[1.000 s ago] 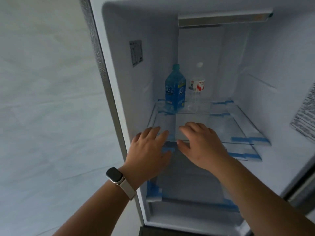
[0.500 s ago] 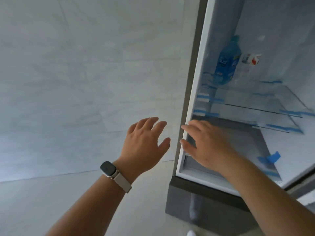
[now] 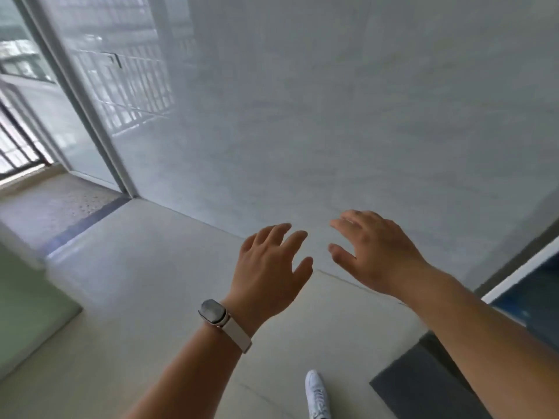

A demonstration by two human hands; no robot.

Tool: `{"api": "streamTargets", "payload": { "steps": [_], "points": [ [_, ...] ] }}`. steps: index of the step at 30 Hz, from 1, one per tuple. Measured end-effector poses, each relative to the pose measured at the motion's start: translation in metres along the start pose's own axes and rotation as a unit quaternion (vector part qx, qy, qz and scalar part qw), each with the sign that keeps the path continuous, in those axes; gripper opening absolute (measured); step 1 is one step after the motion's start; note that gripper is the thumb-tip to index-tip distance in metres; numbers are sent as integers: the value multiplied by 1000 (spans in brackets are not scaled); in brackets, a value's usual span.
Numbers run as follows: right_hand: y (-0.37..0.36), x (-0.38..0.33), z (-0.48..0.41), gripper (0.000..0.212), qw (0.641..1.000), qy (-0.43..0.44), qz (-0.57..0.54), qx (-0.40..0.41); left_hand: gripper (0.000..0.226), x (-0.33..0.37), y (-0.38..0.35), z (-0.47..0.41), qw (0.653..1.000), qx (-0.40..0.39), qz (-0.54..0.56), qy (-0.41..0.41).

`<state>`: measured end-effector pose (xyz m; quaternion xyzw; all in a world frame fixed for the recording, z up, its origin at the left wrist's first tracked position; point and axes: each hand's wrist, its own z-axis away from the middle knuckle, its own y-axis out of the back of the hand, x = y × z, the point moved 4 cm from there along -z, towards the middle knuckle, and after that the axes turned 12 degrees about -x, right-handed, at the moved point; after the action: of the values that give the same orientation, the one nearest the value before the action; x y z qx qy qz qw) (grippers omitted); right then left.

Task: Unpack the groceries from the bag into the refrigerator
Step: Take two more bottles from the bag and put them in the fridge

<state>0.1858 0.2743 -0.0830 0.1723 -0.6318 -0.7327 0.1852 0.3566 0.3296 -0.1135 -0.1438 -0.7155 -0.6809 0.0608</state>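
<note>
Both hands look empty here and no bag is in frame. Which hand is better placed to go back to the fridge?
Probably the right hand: it hovers open nearer the refrigerator edge showing at the frame's right side. The left hand, with the watch, is also open and empty but farther from it.

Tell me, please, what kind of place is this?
Probably a room in a home, next to a balcony. A glass sliding door opens onto a railing, the floor is pale tile, and the edge of a refrigerator shows at right.
</note>
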Motion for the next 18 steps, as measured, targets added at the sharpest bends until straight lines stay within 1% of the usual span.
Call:
{"api": "streamTargets", "payload": {
  "steps": [6,12,14,16,18],
  "points": [
    [-9,-92,-67,83,989,144,8,-36,55,-89,18,44,989,22,-16,146],
    [-17,-169,-138,85,961,270,6,-67,56,-164,29,65,959,31,-15,282],
    [-16,-187,-163,77,951,301,0,-73,55,-184,34,65,948,34,-18,315],
    [-16,-204,-189,63,940,333,-1,-77,55,-203,43,62,939,40,-24,341],
    [-13,-224,-211,58,927,367,-4,-78,57,-220,51,58,928,48,-31,368]
  ]
}}
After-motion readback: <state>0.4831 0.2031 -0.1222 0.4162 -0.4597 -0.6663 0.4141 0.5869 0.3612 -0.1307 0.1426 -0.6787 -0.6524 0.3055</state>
